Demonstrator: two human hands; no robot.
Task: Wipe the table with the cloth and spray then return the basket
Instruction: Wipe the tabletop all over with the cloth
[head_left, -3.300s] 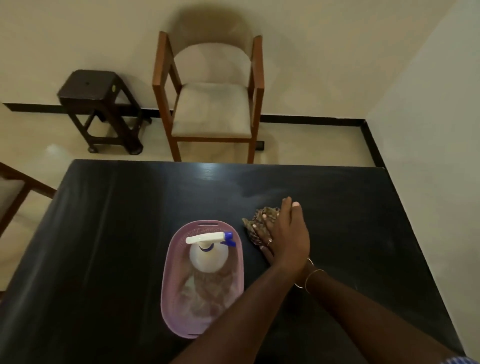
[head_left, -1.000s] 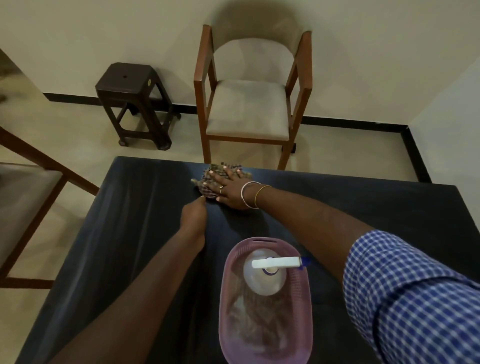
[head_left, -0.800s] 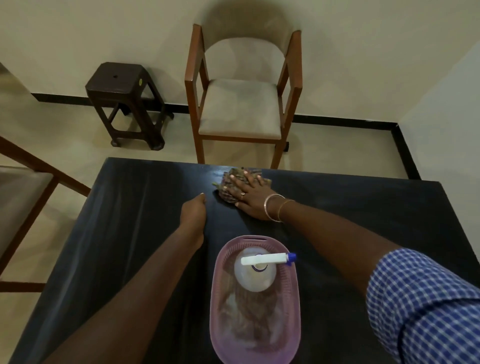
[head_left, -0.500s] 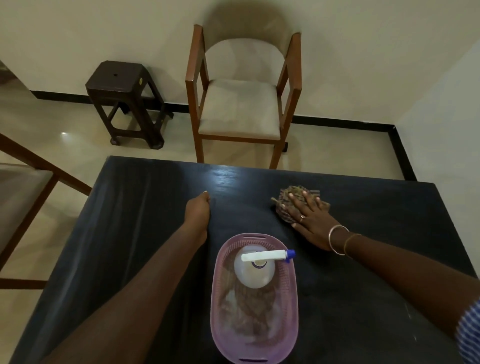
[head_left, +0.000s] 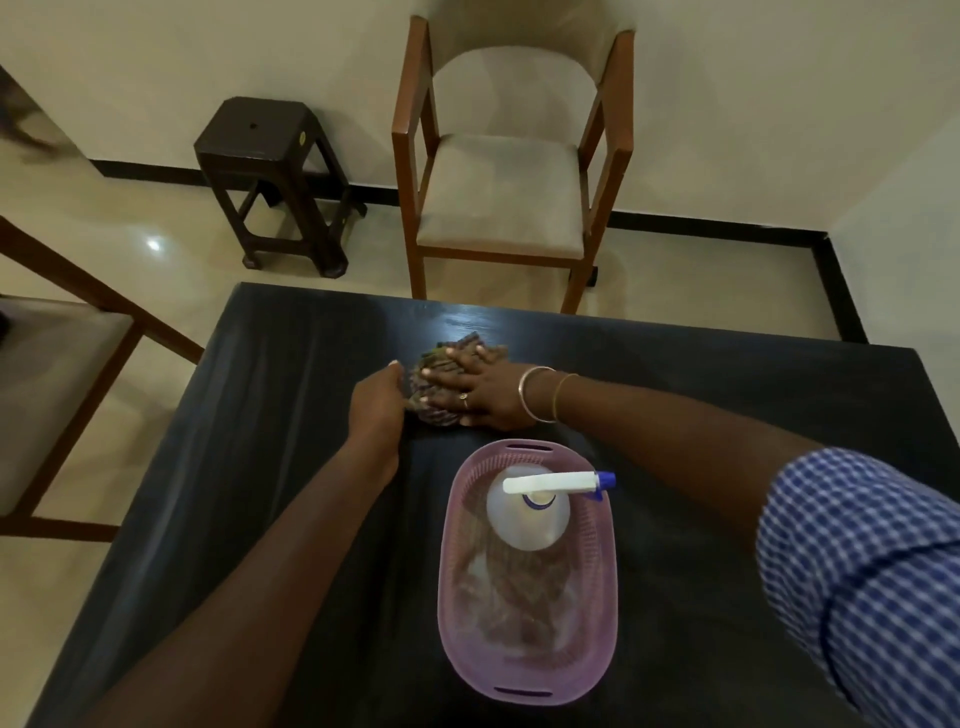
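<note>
A crumpled checked cloth (head_left: 441, 358) lies on the black table (head_left: 291, 364) near its far edge. My right hand (head_left: 480, 392) presses flat on the cloth with straight fingers. Just left of the cloth, my left hand (head_left: 376, 405) rests on the table with curled fingers, touching the cloth's edge. A pink plastic basket (head_left: 457, 623) stands nearer to me, right of centre. A white spray bottle (head_left: 524, 512) with a blue nozzle stands in the basket's far end.
A wooden chair (head_left: 498, 192) with a beige seat stands beyond the table's far edge. A dark stool (head_left: 270, 171) is on the floor to its left. Another chair (head_left: 57, 379) is at the table's left side. A wall runs along the right.
My right hand has slid the cloth leftward across the far part of the table, up against my left hand. The left hand and the basket stayed in place.
</note>
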